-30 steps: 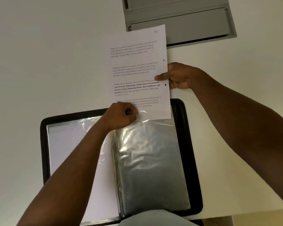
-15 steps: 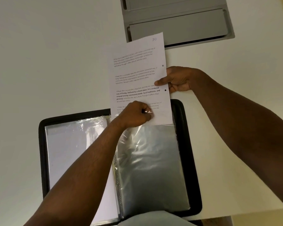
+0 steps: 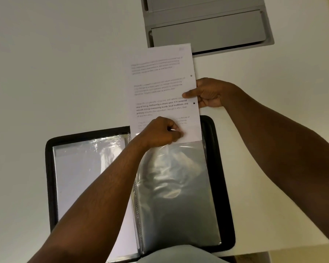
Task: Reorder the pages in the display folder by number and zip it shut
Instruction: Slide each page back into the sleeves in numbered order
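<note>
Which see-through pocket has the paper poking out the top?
The right-hand pocket, under the printed page both hands hold. The left-hand pocket lies flat with nothing sticking out.

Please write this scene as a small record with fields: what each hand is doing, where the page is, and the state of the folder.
left hand: left hand pinches the top edge of the plastic sleeve in front of the page's lower part
right hand: right hand pinches the right edge of the page
page: printed sheet, held above the sleeve opening, almost all of it outside the sleeve
folder: black folder lies open on the white table, not zipped
left side of folder: a sleeve with a white sheet in it
behind: grey tray
</note>
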The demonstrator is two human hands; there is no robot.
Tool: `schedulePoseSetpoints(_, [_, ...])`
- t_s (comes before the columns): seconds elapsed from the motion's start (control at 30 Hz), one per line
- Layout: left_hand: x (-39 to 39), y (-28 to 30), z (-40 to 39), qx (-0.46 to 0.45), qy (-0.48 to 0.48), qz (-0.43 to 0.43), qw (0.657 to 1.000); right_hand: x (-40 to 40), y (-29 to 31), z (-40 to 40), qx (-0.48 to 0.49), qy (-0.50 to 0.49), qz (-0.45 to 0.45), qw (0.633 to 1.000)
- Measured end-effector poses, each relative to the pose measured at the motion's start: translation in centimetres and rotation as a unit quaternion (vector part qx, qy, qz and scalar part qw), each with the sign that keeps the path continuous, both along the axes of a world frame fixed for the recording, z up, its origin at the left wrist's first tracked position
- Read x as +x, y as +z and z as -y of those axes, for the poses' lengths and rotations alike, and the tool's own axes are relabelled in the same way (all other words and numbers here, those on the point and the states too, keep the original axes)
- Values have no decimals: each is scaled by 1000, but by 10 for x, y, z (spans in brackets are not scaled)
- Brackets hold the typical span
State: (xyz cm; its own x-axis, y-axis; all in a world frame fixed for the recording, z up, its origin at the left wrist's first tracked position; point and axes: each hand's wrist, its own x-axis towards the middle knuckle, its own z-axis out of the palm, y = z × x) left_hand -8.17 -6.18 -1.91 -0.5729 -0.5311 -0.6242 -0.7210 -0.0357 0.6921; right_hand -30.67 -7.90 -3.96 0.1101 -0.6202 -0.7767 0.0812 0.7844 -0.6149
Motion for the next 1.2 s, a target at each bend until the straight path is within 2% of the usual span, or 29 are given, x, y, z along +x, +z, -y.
schedulePoseSetpoints(0.07, [-6, 1, -1, 9, -4, 0, 1000, 0, 0, 0, 3, -27, 6, 1000])
schedulePoseSetpoints(0.3, [-32, 1, -7, 59, 24, 7, 998, 1, -2, -1, 17, -18, -15, 1000])
schedulePoseSetpoints(0.7, [-32, -4, -6, -10, 5, 3, 1000, -2, 2, 1, 20, 114, -69, 991])
schedulePoseSetpoints(0.9, [-12, -2, 5, -52, -60, 30, 996, -9, 6, 4, -17, 76, -53, 996])
schedulePoseSetpoints(1.2, [-5, -5, 8, -46, -13, 3, 999, 7, 5, 4, 21, 173, -35, 984])
